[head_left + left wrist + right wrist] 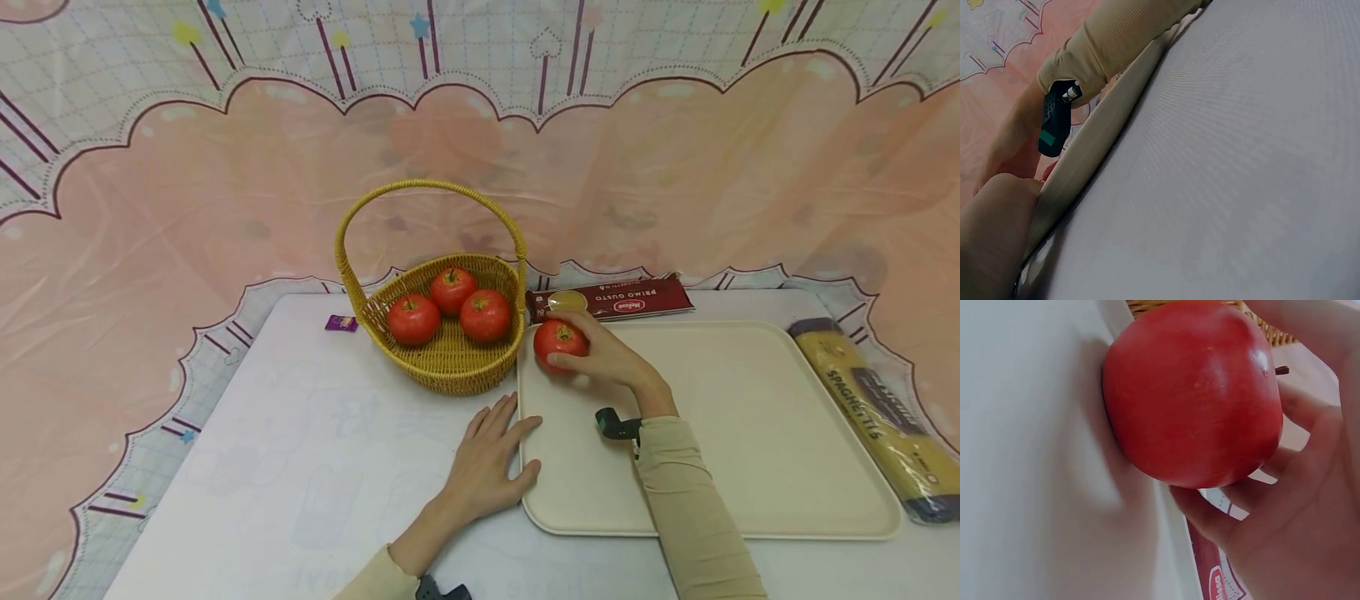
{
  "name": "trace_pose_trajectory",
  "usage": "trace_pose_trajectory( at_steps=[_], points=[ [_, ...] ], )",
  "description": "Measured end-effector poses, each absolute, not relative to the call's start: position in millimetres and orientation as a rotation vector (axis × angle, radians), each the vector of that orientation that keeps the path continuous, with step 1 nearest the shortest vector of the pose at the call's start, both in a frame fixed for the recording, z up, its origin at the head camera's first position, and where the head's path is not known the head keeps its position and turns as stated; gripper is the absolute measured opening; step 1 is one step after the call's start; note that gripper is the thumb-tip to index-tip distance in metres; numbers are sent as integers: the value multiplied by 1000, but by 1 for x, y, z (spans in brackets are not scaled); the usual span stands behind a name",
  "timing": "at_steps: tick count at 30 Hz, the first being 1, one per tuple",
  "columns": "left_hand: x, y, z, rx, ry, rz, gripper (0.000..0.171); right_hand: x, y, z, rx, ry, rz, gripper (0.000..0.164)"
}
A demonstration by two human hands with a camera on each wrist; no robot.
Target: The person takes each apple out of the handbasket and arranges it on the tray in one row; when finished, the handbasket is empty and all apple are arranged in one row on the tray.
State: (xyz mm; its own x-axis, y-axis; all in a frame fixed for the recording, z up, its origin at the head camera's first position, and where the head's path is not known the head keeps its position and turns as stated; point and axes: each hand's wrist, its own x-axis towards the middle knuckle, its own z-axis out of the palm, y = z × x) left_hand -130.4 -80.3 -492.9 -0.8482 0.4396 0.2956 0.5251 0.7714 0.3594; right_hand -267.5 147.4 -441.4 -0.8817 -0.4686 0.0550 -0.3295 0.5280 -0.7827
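Note:
With thumb and fingers around it, my right hand [603, 354] grips a red apple [558, 345] at the far left corner of the cream tray [750, 433]. In the right wrist view the apple [1194, 394] sits low against the tray surface, its stem toward the palm. My left hand [487, 467] rests with spread fingers at the tray's left edge, thumb and index finger over the rim. Just left of the tray stands a yellow wicker basket [457, 382] with a tall handle. Three red apples [414, 320] lie inside it.
Behind the tray lies a dark red spaghetti packet [630, 298]. A yellow spaghetti bag [873, 417] lies along the tray's right side. A small purple wrapped sweet [341, 322] is left of the basket. Patterned cloth [300, 217] hangs behind the white table [300, 467].

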Motion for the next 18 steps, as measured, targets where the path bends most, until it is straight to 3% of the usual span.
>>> trace_pose_trajectory(
  at_steps=[18],
  points=[
    [-132,-80,-495,-776,-2742,-662,51,-259,129,-416,-895,2670,-1632,39]
  ],
)
